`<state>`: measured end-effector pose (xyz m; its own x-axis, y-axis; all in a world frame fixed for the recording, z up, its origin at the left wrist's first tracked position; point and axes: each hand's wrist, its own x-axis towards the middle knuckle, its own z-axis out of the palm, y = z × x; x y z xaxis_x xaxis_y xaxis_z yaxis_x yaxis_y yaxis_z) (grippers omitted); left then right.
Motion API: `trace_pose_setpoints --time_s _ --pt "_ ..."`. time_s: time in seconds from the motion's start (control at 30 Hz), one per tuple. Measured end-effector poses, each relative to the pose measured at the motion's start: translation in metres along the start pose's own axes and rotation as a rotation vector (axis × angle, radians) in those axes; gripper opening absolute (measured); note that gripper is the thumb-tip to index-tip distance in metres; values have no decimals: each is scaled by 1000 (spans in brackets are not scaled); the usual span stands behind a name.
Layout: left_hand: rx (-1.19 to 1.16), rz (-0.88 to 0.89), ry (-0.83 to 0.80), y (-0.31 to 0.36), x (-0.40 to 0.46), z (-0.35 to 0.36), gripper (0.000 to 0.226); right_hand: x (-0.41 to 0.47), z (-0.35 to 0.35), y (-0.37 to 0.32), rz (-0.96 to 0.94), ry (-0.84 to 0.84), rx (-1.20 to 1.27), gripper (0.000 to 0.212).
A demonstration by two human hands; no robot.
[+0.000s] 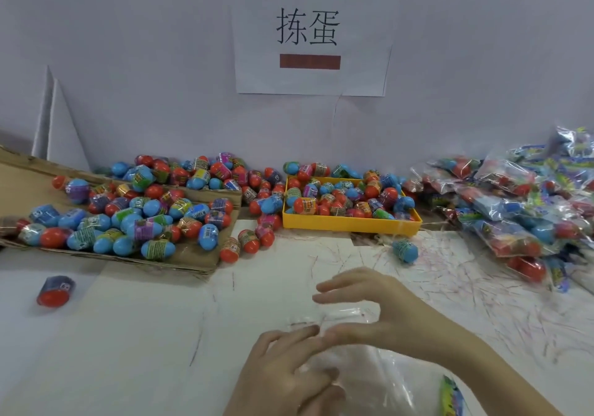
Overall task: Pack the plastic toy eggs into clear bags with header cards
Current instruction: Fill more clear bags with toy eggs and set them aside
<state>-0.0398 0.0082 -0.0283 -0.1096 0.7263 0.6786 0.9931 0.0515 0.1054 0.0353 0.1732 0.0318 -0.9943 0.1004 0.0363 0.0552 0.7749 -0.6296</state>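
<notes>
Near edge, table (135, 335): both hands work one clear bag (369, 380), which lies flat on the white top.
Left hand (289, 370): fingers curled, fingertips pinching the bag's upper edge.
Right hand (376, 306): thumb meets the left fingertips at the bag mouth and nips the film; other fingers spread and lifted, blurred.
Header card (451, 396): green and blue print, at the bag's lower right end.
Cardboard flat (29, 171): left, heaped with blue-and-red toy eggs (128, 222).
Yellow tray (350, 222): centre back, also full of eggs.
Loose eggs: one (55, 291) alone at far left; one (405, 250) just in front of the tray.
Packed bags (514, 209): piled at right.
Wall: paper sign (310, 33) with two printed characters.
</notes>
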Motion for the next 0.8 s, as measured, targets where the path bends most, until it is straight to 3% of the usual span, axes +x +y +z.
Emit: trace_pose_setpoints --time_s 0.07,0.13,0.23,0.33,0.43,0.5,0.53,0.6,0.63,0.67,0.73,0.8 --pt "13 -10 140 0 0 -2 52 -10 -2 1 129 1 62 58" --pt "2 -53 269 -1 0 -5 48 -16 -4 1 235 49 132 72" --pt "34 -112 390 0 -3 -5 39 -22 -6 -2 378 67 474 84" --pt "2 -129 411 2 -2 -5 35 -29 -11 -6 382 -106 712 77" --pt "-125 -155 366 3 -4 -6 30 -31 -14 -9 357 -97 758 53" --pt "-335 -348 303 6 -3 -9 47 -30 -16 -8 361 -40 803 46" --pt "-520 -524 276 9 0 -12 66 -30 -17 -8 361 -19 817 44" --pt "-1045 -856 201 14 0 -15 105 -31 -19 -10 354 -6 819 38" --pt "-1269 -988 138 12 0 -15 111 -31 -20 -12 346 0 811 35" --pt "-1411 -1051 27 10 1 -16 107 -30 -20 -13 337 13 801 34" --pt "-1462 -1044 -183 9 4 -21 71 -31 -18 -13 324 51 776 32" --pt "-1407 -1043 -165 11 8 -23 27 -32 -15 -13 308 56 771 30"
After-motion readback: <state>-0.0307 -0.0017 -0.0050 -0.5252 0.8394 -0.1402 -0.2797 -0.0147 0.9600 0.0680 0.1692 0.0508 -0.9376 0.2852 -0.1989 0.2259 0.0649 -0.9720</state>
